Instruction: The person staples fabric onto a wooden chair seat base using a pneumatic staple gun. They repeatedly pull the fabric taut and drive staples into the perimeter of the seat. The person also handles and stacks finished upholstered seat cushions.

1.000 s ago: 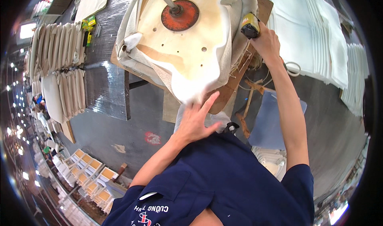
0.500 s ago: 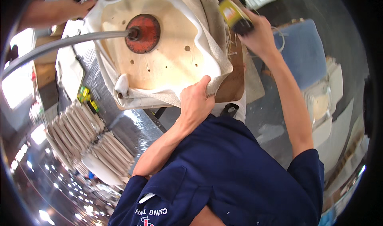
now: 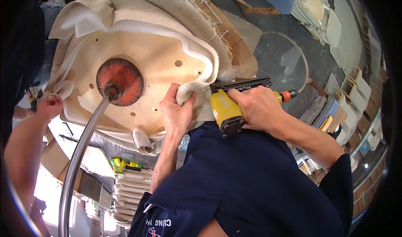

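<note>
A wooden seat panel (image 3: 150,63) with several drilled holes lies underside up, wrapped around its rim by beige fabric (image 3: 136,15) and white padding (image 3: 167,31). My left hand (image 3: 176,113) is closed on the fabric's near right edge, pinching a fold between thumb and fingers over the wood. My right hand (image 3: 261,107) grips a yellow and black pneumatic staple gun (image 3: 225,105) just right of that fold. Its long black magazine points toward the panel's edge; whether its nose touches the fabric I cannot tell. A worn red disc (image 3: 130,75) presses on the panel's middle.
From the disc a curved metal rod (image 3: 79,157) runs down and left. A co-worker's hand (image 3: 49,106) is at the panel's left edge. A pale air hose (image 3: 302,55) loops at right. Folded beige covers (image 3: 130,191) are stacked below left, near green-yellow boxes (image 3: 118,165).
The staple gun has come down from the upper right to beside my left hand. My left hand now holds a fold turned inward over the wood. The whole view has swung round.
</note>
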Tool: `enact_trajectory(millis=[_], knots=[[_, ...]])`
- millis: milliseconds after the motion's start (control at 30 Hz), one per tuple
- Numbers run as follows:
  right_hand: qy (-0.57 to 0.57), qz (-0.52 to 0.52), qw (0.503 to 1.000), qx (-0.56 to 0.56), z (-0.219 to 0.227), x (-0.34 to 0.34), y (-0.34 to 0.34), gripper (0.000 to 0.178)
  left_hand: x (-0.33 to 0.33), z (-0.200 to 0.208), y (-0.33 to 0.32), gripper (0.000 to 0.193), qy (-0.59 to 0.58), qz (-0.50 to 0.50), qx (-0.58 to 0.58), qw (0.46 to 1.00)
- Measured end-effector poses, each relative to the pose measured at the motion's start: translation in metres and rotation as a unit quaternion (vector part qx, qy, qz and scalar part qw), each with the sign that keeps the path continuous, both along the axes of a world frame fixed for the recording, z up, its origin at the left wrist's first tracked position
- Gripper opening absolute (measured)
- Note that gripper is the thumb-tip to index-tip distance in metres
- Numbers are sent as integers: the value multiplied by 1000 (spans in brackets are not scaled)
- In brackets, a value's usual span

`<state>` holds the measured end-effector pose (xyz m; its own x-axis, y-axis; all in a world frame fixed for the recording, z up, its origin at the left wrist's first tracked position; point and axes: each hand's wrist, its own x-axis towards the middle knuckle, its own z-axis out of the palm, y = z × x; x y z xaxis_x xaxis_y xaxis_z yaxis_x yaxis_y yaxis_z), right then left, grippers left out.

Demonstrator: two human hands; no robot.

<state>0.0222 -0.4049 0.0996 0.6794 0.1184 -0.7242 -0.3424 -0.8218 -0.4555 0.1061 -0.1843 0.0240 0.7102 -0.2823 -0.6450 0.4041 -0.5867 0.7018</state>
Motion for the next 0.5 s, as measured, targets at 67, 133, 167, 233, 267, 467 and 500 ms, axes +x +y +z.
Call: enact_trajectory(millis=[67, 133, 167, 233, 267, 467, 500], knots=[[-34, 1, 999, -43, -9, 10, 21, 57, 1, 4, 0, 18, 0, -8, 21, 1000], [-36, 24, 999, -32, -13, 13, 21, 56, 3, 0, 3, 25, -5, -1, 10, 1000], [-27, 19, 999, -22, -13, 11, 19, 56, 4, -3, 6, 29, -11, 6, 5, 1000], [-10, 10, 1000, -2, -13, 0, 9, 56, 6, -6, 20, 36, -145, -100, 52, 983], [-52, -18, 998, 10, -11, -12, 2, 56, 8, -5, 25, 40, -212, -153, 80, 962], [-181, -58, 981, 45, -12, -46, -35, 64, 27, 44, -29, 27, -466, -336, 77, 815], [-205, -46, 977, 44, -12, -40, -36, 61, 24, 37, -30, 25, -459, -358, 61, 811]])
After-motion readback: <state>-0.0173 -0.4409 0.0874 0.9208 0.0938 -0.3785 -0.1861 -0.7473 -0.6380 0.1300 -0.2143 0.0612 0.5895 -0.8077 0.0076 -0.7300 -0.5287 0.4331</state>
